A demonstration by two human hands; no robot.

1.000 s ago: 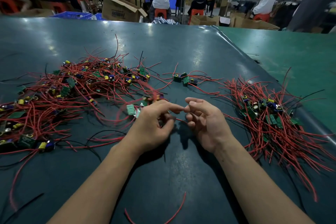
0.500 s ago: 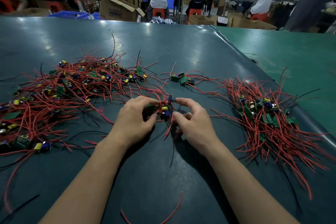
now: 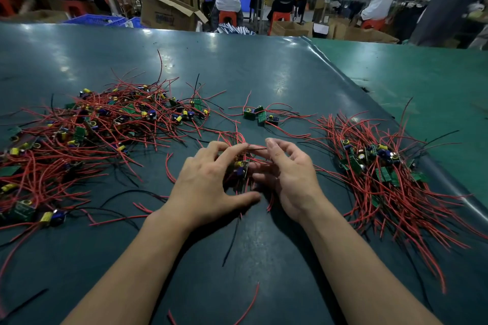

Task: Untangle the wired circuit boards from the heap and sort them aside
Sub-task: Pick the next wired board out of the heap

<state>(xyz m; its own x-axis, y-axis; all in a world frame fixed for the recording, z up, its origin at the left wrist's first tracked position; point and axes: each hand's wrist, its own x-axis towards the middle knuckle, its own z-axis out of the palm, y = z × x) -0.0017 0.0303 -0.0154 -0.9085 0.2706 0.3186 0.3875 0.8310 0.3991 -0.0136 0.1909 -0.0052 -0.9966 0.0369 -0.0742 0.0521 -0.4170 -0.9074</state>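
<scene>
No text can be read. The open brown cardboard box (image 3: 169,12) beyond the dark green table carries a dark printed mark on its side, but it is too blurred to make out. The small green circuit boards show no legible markings.

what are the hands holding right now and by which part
Both hands pinch one thin wire by its ends, left hand and right hand, above a circuit board.

Worktop (image 3: 264,74) dark teal, glossy; heap (image 3: 92,134) red wires, few black, with green boards and yellow-and-blue parts; sorted pile (image 3: 383,179) likewise red and green; stools (image 3: 227,16) orange.
</scene>
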